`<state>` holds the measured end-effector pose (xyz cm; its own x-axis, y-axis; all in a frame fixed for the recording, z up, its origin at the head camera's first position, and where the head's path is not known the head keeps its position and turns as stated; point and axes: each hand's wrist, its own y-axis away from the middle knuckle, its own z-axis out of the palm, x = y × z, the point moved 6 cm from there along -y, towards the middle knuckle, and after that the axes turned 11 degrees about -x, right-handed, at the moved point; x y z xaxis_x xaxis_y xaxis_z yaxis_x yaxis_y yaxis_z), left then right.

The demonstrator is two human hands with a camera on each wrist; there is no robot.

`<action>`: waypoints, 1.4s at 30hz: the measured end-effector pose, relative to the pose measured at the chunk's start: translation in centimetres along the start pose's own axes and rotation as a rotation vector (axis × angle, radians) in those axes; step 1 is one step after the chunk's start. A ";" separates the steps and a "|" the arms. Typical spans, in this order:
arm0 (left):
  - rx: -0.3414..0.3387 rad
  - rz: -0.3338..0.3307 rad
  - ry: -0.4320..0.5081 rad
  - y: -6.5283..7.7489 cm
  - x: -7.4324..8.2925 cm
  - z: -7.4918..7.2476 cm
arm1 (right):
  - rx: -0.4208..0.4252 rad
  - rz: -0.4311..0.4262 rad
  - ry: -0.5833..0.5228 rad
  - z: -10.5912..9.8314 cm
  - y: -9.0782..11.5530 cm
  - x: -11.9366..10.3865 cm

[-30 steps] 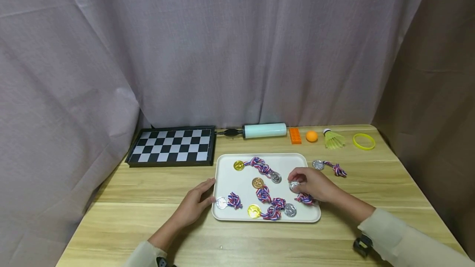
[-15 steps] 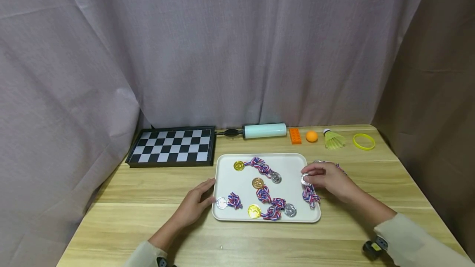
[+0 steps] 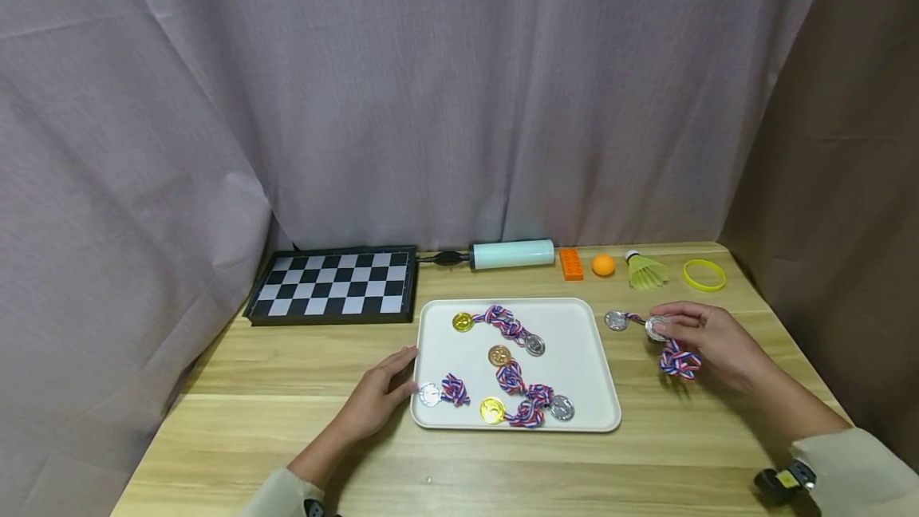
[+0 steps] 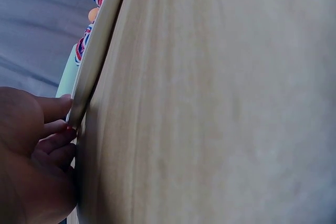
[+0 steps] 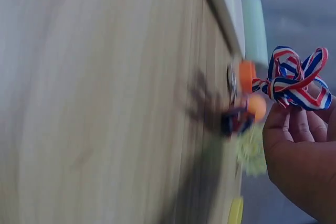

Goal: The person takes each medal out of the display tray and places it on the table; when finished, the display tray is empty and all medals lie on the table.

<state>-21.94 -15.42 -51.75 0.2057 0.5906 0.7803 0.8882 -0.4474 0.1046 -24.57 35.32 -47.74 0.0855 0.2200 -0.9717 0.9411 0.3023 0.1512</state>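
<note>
My right hand pinches a silver medal above the table, right of the tray. Its knotted red, white and blue ribbon hangs below and shows large in the right wrist view. Just left of that hand, another silver medal lies on the table, its ribbon partly hidden. My left hand rests against the left edge of the white tray, thumb and fingertips touching the rim. On the tray lie gold medals, a bronze medal and several silver medals with bunched ribbons.
A checkered board stands at the back left. Along the back edge lie a pale green cylinder, an orange toy brick, an orange ball, a yellow shuttlecock and a yellow ring. Grey curtains enclose the table.
My right hand has lifted the silver medal off the tray's right side and carried it rightward over the table. The left hand and tray have stayed in place.
</note>
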 end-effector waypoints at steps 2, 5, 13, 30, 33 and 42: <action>-0.001 0.003 -0.001 0.0 0.0 0.0 | 0.008 -0.011 -0.009 -1.5 0.3 0.4; -0.006 0.001 -0.002 0.0 0.0 0.0 | 0.015 -0.014 -0.016 -3.5 0.4 1.1; -0.008 0.003 -0.006 0.0 0.0 0.0 | 0.048 0.034 0.097 -6.8 -0.9 3.3; -0.009 -0.003 0.009 -0.1 -0.2 0.1 | 0.142 0.037 0.651 -6.2 -3.5 3.2; -0.009 -0.005 0.012 -0.1 -0.2 0.1 | 0.145 0.059 0.676 -5.9 -3.7 3.3; -0.005 0.003 0.016 0.0 -0.1 0.1 | 0.170 0.041 0.657 -6.0 -3.6 3.4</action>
<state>-21.92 -15.43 -51.85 0.2015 0.5787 0.7902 0.8856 -0.4523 0.1054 -29.63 40.51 -50.53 -0.0440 0.7620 -0.6460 0.9842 0.1440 0.1027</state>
